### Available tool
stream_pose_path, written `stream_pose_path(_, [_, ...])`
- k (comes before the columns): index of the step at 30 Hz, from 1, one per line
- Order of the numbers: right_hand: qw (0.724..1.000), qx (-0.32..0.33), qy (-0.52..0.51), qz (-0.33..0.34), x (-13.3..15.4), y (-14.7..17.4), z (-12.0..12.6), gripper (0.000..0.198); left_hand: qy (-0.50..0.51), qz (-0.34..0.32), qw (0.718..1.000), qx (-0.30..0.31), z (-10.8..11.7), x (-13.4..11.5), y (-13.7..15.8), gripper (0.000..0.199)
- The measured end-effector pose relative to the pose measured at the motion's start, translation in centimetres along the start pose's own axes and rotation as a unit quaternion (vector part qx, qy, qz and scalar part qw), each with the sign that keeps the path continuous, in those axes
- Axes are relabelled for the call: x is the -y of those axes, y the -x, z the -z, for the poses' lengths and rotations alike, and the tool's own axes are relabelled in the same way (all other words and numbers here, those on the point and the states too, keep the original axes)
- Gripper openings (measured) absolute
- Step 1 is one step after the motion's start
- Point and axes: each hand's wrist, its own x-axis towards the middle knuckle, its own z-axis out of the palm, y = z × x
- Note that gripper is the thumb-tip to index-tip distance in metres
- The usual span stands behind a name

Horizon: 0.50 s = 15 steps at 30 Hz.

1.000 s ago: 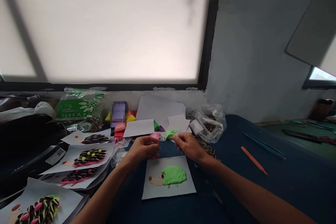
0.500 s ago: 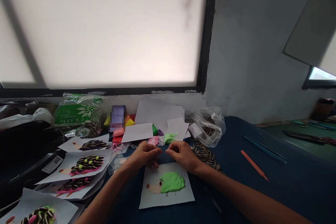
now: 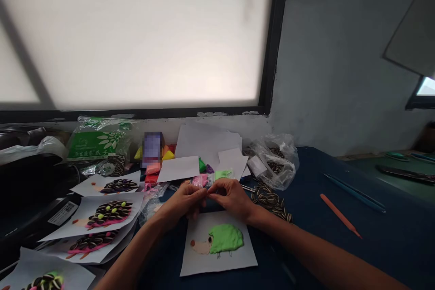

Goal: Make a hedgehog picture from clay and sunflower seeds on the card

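My left hand (image 3: 189,199) and my right hand (image 3: 231,197) meet at the fingertips above the far edge of a white card. Both are pinched closed; whatever lies between the fingertips is too small to make out. On the card (image 3: 190,265) below them is a hedgehog figure with a bright green clay body (image 3: 227,238), a pale clay face (image 3: 201,248), a dark eye and a brown nose. Thin drawn legs show under the body. Beside my right hand lies a loose heap of striped sunflower seeds (image 3: 270,201).
Several finished hedgehog cards (image 3: 112,210) are stacked at left by a black object. Behind stand a green seed bag (image 3: 98,142), coloured clay packets (image 3: 200,179), white paper (image 3: 204,142) and a clear bag of seeds (image 3: 277,161). At right lie an orange tool (image 3: 340,215) and blue tweezers (image 3: 355,192).
My fingertips were a small gap apart and now touch; my right hand has moved left to my left hand. The view has shifted slightly.
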Motion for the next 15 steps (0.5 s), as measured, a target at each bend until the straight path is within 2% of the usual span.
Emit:
stream_pose_path(10, [1.0,-0.004,0.011,0.01,0.1,0.4,0.0,0.008,0.048,0.004,0.998,-0.029,-0.3,-0.5,0.2,0.052])
stream_pose_path(15, [1.0,-0.01,0.02,0.014,0.8,0.7,0.1,0.018,0.048,-0.006,0.999,-0.02,-0.1,-0.4,0.2,0.054])
